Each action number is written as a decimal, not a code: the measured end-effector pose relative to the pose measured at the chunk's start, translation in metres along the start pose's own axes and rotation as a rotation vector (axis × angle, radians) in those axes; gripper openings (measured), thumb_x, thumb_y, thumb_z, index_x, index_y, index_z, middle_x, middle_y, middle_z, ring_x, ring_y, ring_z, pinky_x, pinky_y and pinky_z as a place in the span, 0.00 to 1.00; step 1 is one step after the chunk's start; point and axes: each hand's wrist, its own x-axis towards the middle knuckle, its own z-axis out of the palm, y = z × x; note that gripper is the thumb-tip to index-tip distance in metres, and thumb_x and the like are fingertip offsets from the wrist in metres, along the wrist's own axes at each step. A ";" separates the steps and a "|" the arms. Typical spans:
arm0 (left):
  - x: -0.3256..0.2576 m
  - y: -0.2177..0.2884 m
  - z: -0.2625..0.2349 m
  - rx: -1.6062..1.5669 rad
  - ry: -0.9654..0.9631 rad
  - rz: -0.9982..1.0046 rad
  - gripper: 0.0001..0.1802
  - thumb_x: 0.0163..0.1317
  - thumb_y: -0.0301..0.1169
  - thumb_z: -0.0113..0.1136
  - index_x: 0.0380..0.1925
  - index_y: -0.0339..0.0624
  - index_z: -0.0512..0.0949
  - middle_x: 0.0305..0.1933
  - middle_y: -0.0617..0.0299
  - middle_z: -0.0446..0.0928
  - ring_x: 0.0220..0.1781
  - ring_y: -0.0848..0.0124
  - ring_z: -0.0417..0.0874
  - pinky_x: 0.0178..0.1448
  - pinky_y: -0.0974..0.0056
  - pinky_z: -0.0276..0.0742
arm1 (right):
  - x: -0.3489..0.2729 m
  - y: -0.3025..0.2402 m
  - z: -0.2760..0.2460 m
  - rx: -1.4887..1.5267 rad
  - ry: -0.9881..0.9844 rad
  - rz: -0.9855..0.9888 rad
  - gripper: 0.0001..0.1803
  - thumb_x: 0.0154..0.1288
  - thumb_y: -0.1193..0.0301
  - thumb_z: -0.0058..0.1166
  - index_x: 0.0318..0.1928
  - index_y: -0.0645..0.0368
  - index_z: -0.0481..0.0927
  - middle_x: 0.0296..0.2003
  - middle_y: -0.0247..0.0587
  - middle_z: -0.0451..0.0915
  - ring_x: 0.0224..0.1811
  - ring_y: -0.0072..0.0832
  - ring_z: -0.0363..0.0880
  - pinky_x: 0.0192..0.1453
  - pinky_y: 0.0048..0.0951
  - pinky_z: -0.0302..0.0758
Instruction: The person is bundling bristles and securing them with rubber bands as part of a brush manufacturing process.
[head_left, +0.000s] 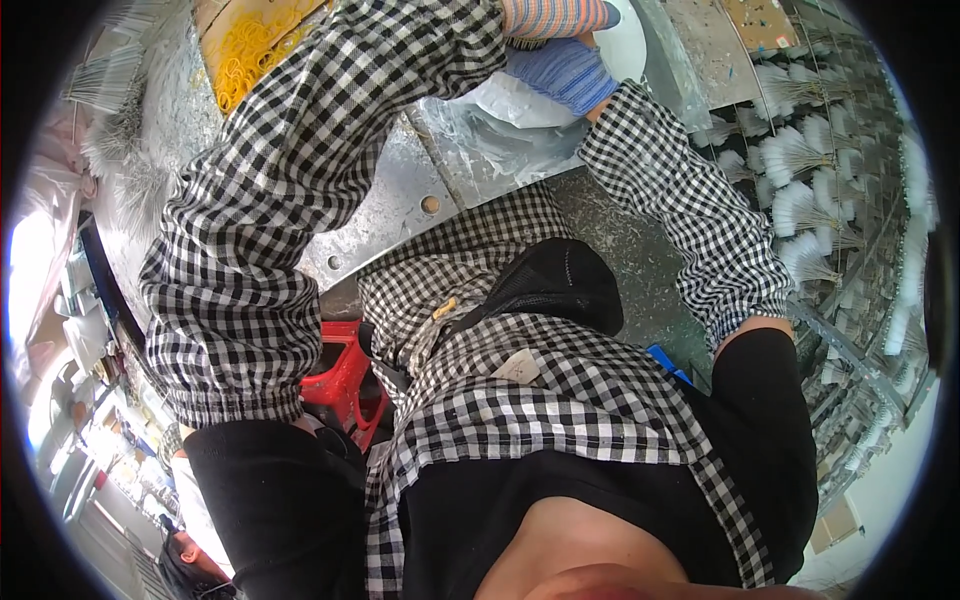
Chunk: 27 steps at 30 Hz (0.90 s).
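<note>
Bristle bundle (pixel 525 42) sits at top centre, mostly hidden, just above the white sheet (pixel 520 100) on the metal bench (pixel 400 215). Right hand (pixel 565 72), blue glove, lies over the sheet, probably pinning it flat; fingers look together, grip unclear. Left hand (pixel 555 15), striped glove, is at the frame edge touching the bundle; can't tell its fingers. Yellow rubber bands (pixel 245 50) in a tray top left, tufts (pixel 800 200) racked on the right, both within reach.

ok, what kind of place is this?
Probably a small brush-making workshop. Rows of white bristle bundles lie along the right, a box of yellow rubber bands sits at top left, and the gloved right hand works at a scuffed metal workbench.
</note>
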 end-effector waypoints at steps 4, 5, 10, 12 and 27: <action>-0.001 0.001 0.001 -0.003 -0.005 -0.003 0.25 0.61 0.46 0.57 0.45 0.35 0.86 0.43 0.44 0.86 0.49 0.50 0.86 0.57 0.52 0.79 | -0.029 -0.077 -0.025 -0.093 -0.057 0.120 0.27 0.82 0.55 0.35 0.74 0.52 0.62 0.68 0.44 0.70 0.67 0.30 0.74 0.67 0.27 0.77; -0.001 0.001 0.000 0.002 -0.004 -0.003 0.25 0.61 0.46 0.57 0.45 0.35 0.86 0.43 0.44 0.86 0.49 0.50 0.86 0.57 0.52 0.79 | -0.032 -0.093 -0.029 -0.199 -0.091 0.200 0.28 0.83 0.56 0.35 0.75 0.53 0.61 0.69 0.45 0.69 0.67 0.30 0.74 0.68 0.27 0.77; 0.001 0.002 0.002 -0.001 -0.006 -0.014 0.25 0.61 0.46 0.57 0.45 0.35 0.86 0.44 0.43 0.86 0.49 0.50 0.86 0.57 0.52 0.79 | -0.021 -0.126 -0.031 -0.149 0.074 -0.031 0.38 0.60 0.43 0.61 0.61 0.57 0.75 0.56 0.47 0.81 0.56 0.36 0.82 0.61 0.33 0.82; 0.001 0.001 0.002 -0.001 -0.020 -0.017 0.25 0.61 0.46 0.57 0.45 0.36 0.86 0.44 0.43 0.86 0.49 0.50 0.86 0.57 0.52 0.79 | -0.017 -0.122 -0.028 -0.128 0.203 -0.082 0.41 0.53 0.39 0.70 0.57 0.58 0.80 0.51 0.47 0.84 0.52 0.38 0.85 0.58 0.34 0.83; -0.068 -0.028 0.000 -0.651 0.774 0.199 0.30 0.66 0.54 0.58 0.47 0.34 0.81 0.40 0.53 0.84 0.42 0.64 0.85 0.50 0.57 0.80 | -0.048 -0.170 -0.062 0.455 0.213 -0.412 0.20 0.58 0.62 0.71 0.45 0.60 0.81 0.41 0.39 0.85 0.43 0.30 0.85 0.48 0.31 0.83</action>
